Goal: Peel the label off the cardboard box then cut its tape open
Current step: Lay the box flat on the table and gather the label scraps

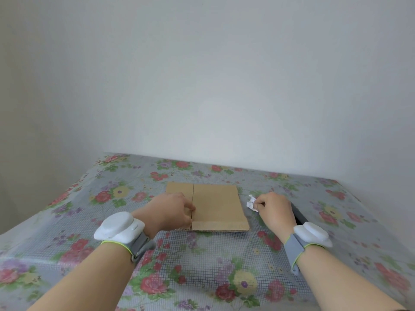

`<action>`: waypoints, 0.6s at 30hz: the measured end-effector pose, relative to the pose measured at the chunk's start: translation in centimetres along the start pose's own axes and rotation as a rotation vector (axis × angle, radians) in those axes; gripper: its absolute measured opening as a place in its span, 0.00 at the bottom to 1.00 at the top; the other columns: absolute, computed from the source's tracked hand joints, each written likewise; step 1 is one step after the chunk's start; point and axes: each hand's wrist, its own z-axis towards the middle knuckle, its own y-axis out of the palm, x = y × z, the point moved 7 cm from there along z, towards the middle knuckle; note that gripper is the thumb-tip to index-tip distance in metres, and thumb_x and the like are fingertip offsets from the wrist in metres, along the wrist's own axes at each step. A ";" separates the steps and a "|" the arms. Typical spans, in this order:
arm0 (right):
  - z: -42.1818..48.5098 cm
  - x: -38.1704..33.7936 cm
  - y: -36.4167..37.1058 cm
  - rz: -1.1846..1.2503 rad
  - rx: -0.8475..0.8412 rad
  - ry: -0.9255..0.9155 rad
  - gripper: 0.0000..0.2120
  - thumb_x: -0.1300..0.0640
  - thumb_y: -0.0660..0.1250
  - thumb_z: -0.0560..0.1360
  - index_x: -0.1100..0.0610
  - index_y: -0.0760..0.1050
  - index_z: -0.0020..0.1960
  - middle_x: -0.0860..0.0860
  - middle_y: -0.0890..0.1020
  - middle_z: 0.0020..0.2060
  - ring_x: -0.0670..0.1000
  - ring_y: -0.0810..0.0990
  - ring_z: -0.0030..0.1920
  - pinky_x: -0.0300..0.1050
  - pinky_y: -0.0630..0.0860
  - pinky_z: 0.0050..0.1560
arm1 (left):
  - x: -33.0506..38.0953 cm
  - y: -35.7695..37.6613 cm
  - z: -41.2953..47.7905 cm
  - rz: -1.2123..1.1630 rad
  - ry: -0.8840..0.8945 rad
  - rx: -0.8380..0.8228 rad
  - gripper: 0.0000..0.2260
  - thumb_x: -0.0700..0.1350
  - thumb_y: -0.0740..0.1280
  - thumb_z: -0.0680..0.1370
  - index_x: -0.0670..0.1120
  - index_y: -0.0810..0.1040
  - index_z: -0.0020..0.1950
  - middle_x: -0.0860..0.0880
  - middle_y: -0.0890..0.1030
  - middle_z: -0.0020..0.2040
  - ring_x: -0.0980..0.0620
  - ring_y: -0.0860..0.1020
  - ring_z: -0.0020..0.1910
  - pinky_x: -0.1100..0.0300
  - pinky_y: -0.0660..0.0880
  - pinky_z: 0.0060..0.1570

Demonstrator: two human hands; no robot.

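Head view: the cardboard box (215, 207) lies flat on the floral bench (202, 265), its brown top bare, so peeling looks done; cutting the tape remains. On the box's seam rests the left hand (173, 209), fingers curled; whether its grip pinches anything I cannot tell. Just right of the box, the right hand (275, 209) pinches the crumpled white label (252, 202), its print unreadable.
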 end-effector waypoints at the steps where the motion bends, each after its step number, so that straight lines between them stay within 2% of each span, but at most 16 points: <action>1: 0.0 -0.2 0.0 0.019 -0.027 -0.016 0.09 0.55 0.67 0.75 0.60 0.82 0.43 0.56 0.84 0.40 0.56 0.80 0.39 0.45 0.75 0.37 | 0.0 0.0 0.0 -0.004 0.002 0.002 0.19 0.52 0.62 0.76 0.58 0.72 0.68 0.54 0.69 0.69 0.49 0.71 0.65 0.53 0.69 0.64; 3: -0.3 -0.7 0.1 0.021 -0.056 -0.048 0.07 0.50 0.68 0.74 0.52 0.81 0.46 0.50 0.81 0.43 0.52 0.79 0.44 0.43 0.72 0.42 | 0.0 -0.1 0.1 -0.012 0.001 0.008 0.19 0.51 0.62 0.76 0.58 0.72 0.68 0.54 0.69 0.69 0.50 0.71 0.64 0.54 0.70 0.64; 4: -0.3 -0.8 0.1 0.001 -0.043 -0.051 0.04 0.51 0.68 0.74 0.50 0.80 0.45 0.49 0.79 0.44 0.52 0.78 0.46 0.43 0.71 0.43 | 0.0 -0.1 0.1 -0.015 0.001 0.008 0.19 0.51 0.62 0.76 0.58 0.72 0.68 0.54 0.69 0.69 0.50 0.71 0.64 0.54 0.70 0.64; 7: -0.2 -0.7 0.3 -0.058 0.025 -0.004 0.06 0.59 0.62 0.76 0.54 0.77 0.43 0.51 0.79 0.44 0.54 0.77 0.46 0.45 0.72 0.43 | -0.1 0.0 0.0 -0.010 -0.001 0.006 0.20 0.51 0.62 0.76 0.58 0.72 0.68 0.54 0.69 0.69 0.49 0.71 0.64 0.54 0.70 0.64; 11: 0.1 0.0 0.4 -0.066 0.037 0.049 0.08 0.62 0.59 0.77 0.56 0.73 0.41 0.53 0.81 0.42 0.56 0.77 0.43 0.46 0.71 0.40 | -0.1 0.0 -0.1 -0.009 -0.003 0.006 0.20 0.51 0.62 0.76 0.58 0.72 0.68 0.54 0.69 0.69 0.49 0.71 0.64 0.53 0.70 0.64; 14: 0.2 0.0 0.2 0.041 -0.015 0.026 0.06 0.55 0.60 0.79 0.55 0.72 0.44 0.49 0.77 0.39 0.55 0.76 0.42 0.44 0.67 0.35 | 0.0 0.0 0.0 -0.013 -0.006 0.009 0.19 0.50 0.62 0.76 0.58 0.72 0.68 0.54 0.69 0.69 0.49 0.71 0.64 0.53 0.70 0.63; 16: -0.2 -0.6 0.4 0.036 -0.067 -0.032 0.07 0.48 0.63 0.77 0.52 0.72 0.47 0.48 0.73 0.41 0.53 0.74 0.43 0.44 0.67 0.38 | 0.0 0.0 0.0 -0.025 -0.008 0.012 0.19 0.49 0.62 0.76 0.58 0.73 0.67 0.54 0.69 0.69 0.50 0.72 0.64 0.54 0.71 0.63; 18: -0.6 -0.9 0.9 -0.015 -0.056 -0.058 0.06 0.49 0.65 0.75 0.50 0.72 0.44 0.49 0.71 0.42 0.53 0.72 0.44 0.45 0.67 0.41 | 0.0 -0.1 0.0 -0.029 -0.012 0.012 0.19 0.49 0.62 0.76 0.58 0.73 0.67 0.54 0.69 0.69 0.50 0.72 0.63 0.54 0.71 0.62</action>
